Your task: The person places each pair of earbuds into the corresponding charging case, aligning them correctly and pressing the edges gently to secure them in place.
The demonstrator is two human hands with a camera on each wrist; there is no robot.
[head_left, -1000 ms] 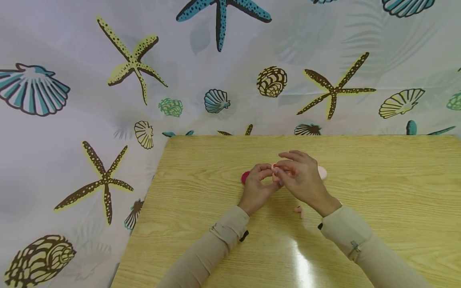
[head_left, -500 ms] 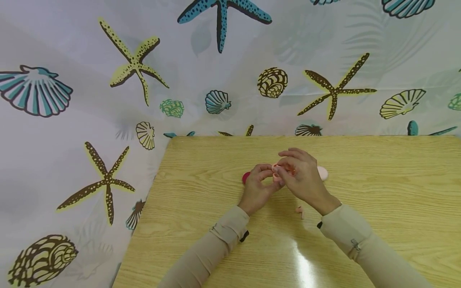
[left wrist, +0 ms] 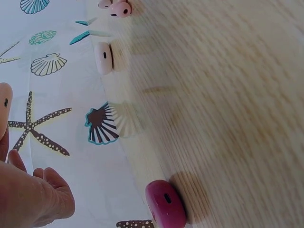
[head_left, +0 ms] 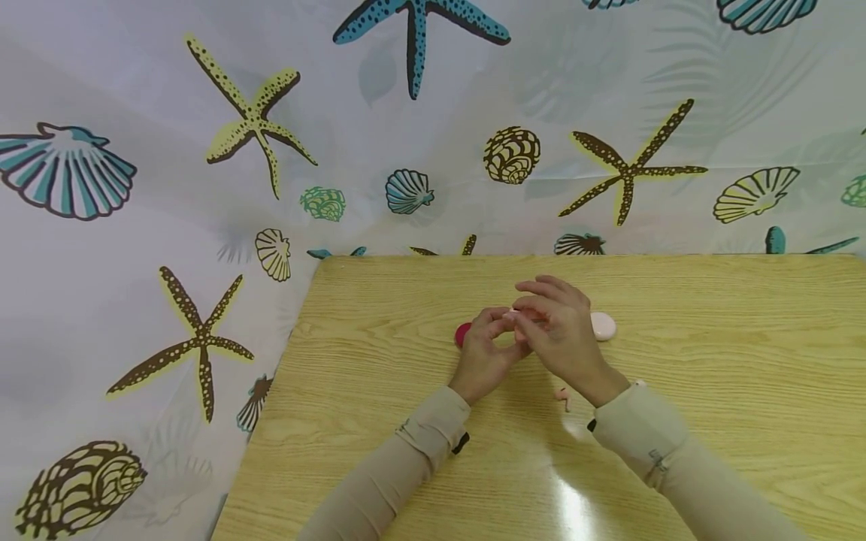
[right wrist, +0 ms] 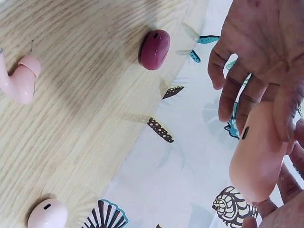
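Note:
My left hand grips a peach earbud case, its port side showing in the right wrist view. In the left wrist view part of the same case shows above the left hand. The right hand pinches at the case's upper end with thumb and index finger, its other fingers raised. Right fingertips also show against the case from below. Whether the lid is raised, and whether an earbud sits inside, is hidden by the fingers.
A magenta case stands left of the hands, and a pale pink case to their right. Pink earbuds lie on the wooden table, nearer the body. A shell-printed cloth hangs behind the table.
The right hand has shifted slightly left, covering more of the peach case and showing more of the pale case. A small pale object now shows by the right cuff. The left hand stays nearly still.

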